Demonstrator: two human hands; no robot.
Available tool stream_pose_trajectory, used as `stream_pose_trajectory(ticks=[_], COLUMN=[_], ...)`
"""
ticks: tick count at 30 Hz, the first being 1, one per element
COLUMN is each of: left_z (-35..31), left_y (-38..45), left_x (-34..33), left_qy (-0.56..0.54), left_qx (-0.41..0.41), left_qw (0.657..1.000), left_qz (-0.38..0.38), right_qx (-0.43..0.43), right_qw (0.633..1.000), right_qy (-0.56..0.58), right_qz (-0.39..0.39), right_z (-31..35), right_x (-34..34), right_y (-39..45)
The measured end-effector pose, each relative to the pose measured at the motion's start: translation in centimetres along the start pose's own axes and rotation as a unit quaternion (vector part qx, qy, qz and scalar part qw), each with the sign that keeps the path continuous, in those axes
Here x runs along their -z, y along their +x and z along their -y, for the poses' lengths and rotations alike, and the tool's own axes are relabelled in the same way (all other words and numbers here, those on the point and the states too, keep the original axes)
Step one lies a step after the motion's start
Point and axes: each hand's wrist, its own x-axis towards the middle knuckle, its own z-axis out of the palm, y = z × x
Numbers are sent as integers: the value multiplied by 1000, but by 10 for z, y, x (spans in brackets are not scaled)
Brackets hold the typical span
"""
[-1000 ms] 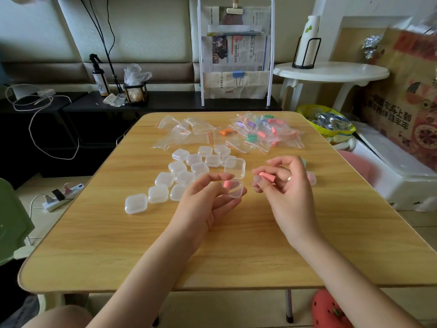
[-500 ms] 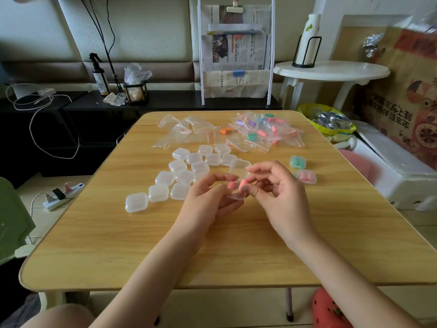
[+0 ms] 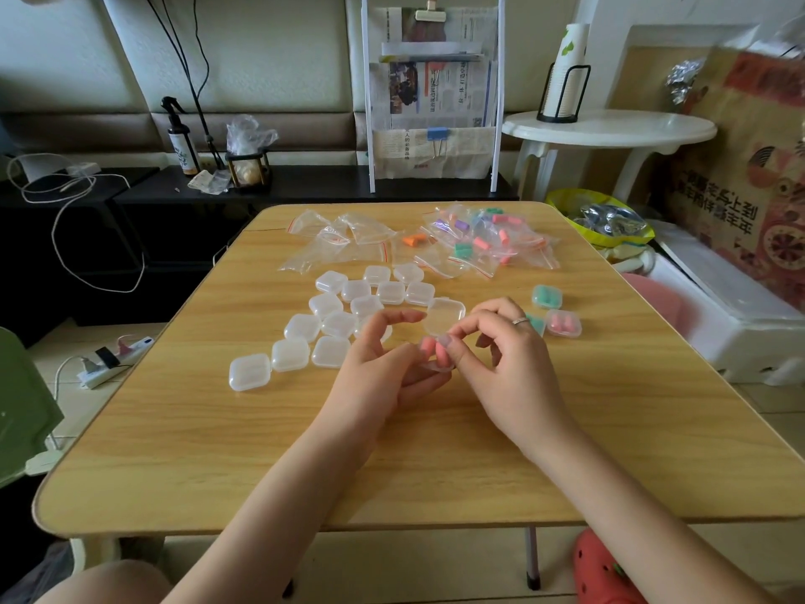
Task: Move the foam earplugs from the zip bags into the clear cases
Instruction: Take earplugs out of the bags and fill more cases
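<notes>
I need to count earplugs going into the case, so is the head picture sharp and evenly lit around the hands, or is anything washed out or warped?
Head view: soft, even light with faint shadows; the pink foam earplugs and the small open clear plastic case read clearly, though both hands' fingers partly cover them; wide-angle distortion bows the light wooden table edges.

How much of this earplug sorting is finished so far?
Early days. Two filled cases, green and pink, sit closed at the right. The left hand holds an open case while the right hand fits pink earplugs in. About a dozen empty cases and many full bags remain.
</notes>
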Motion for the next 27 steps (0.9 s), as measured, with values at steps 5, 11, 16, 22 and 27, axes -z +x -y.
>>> stream_pose_trajectory(ticks=[5, 11, 16, 22, 27], left_z=[0, -1, -2, -3, -2], left_y=[-1, -1, 2, 3, 2], left_x=[0, -2, 0, 1, 2], left_qy=[13, -1, -38, -26, -20], left_qx=[-11, -4, 23, 36, 39], left_qw=[1000, 1000, 999, 999, 999], left_qz=[7, 14, -1, -16, -20], right_qx=[-10, -58, -50, 53, 82], right_qw=[1000, 996, 993, 995, 994], right_qy=[-22, 67, 88, -4, -68], right_qz=[10, 32, 53, 84, 8], right_z=[0, 1, 7, 10, 6], right_x=[0, 3, 5, 0, -5], right_y=[0, 0, 0, -5, -6])
